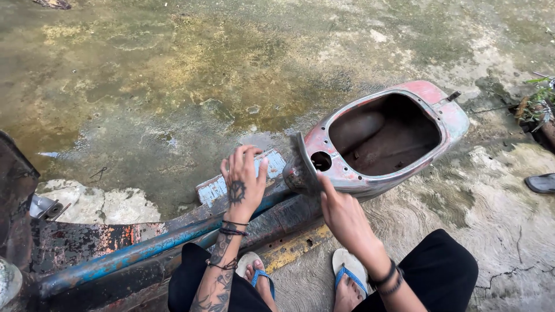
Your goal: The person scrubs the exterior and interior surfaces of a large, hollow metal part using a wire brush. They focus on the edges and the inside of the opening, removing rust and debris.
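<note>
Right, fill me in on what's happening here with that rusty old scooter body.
A person squats on the wet, stained concrete beside a stripped, rusted scooter frame. The left hand rests open on the floorboard over the blue centre tube. The right hand touches the front of the open seat tub, one finger near a round hole.

Rusted metal, flaking paint, wet concrete.
The scooter body shell (393,136) under my right hand (341,214) is bare, matt metal with worn red paint; the frame tube (133,254) by my left hand (243,185) shows chipped blue. The concrete floor (173,75) is rough, damp, algae-stained.
</note>
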